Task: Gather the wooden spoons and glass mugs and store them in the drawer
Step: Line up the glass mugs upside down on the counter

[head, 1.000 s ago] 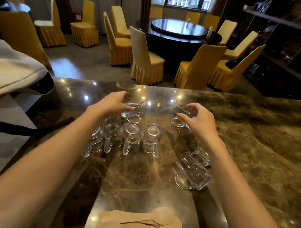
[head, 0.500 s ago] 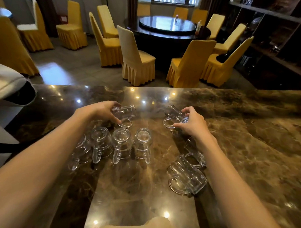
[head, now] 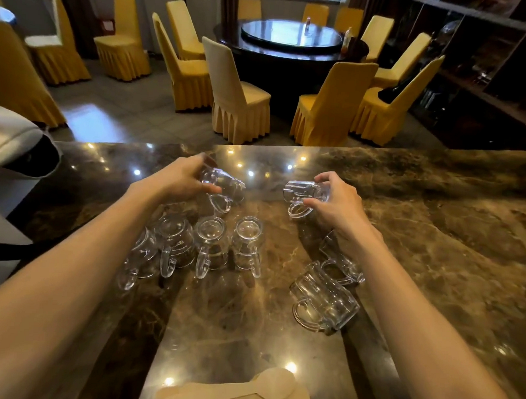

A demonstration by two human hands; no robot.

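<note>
My left hand [head: 182, 178] grips a clear glass mug [head: 224, 190], tilted on its side above the marble counter [head: 433, 235]. My right hand [head: 334, 202] grips another glass mug [head: 300, 194], also held sideways with its handle hanging down. Below my left hand a row of several upturned mugs [head: 209, 242] stands on the counter. Two more mugs [head: 324, 300] lie on their sides under my right forearm. Pale wooden spoons [head: 249, 390] lie at the near edge of the counter.
A white and black bag [head: 16, 143] rests at the counter's left end. Beyond the counter stand yellow-covered chairs [head: 232, 96] around a dark round table [head: 291, 39]. Dark shelving [head: 484, 72] runs along the right wall.
Both hands have lifted their mugs off the counter and tipped them sideways. The view has dipped back, bringing the spoons into sight again.
</note>
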